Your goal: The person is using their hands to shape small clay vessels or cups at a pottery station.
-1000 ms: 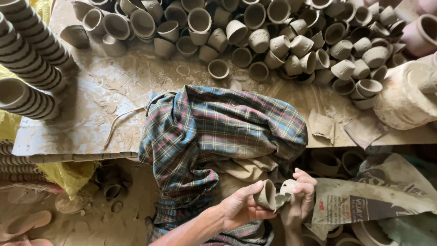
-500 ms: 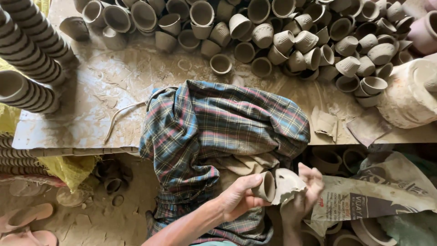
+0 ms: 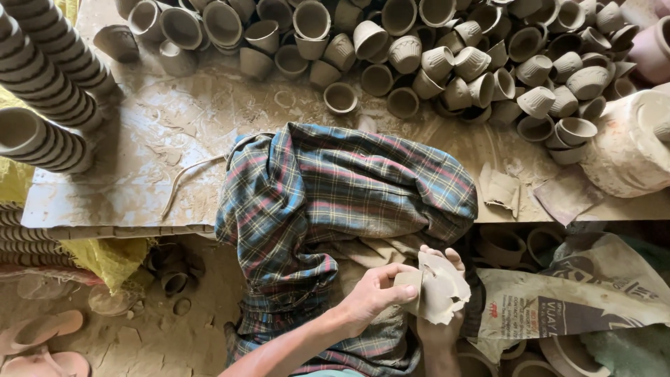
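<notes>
- The person's left hand [image 3: 373,297] holds a small unfired grey clay cup [image 3: 408,287] low in the view, over the lap; its grip is closed on the cup, thumb on the near side and fingers curled round the wall.
- The right hand [image 3: 441,328] holds a torn scrap of stiff, clay-smeared grey paper [image 3: 441,290] pressed flat against the cup, fingertips showing above the scrap's top edge; its grip pinches the scrap.
- Just behind both hands, a crumpled plaid cloth in blue, red and yellow [image 3: 335,202] drapes from the dusty wooden bench [image 3: 160,139] down over the knees.
- A heap of small clay cups [image 3: 453,56] covers the far side of the bench, and tall stacks of nested cups [image 3: 49,77] lie at the left.
- A large pale clay pot [image 3: 628,146] stands at the right edge.
- A printed sack [image 3: 558,300] lies on the floor right of the hands.
</notes>
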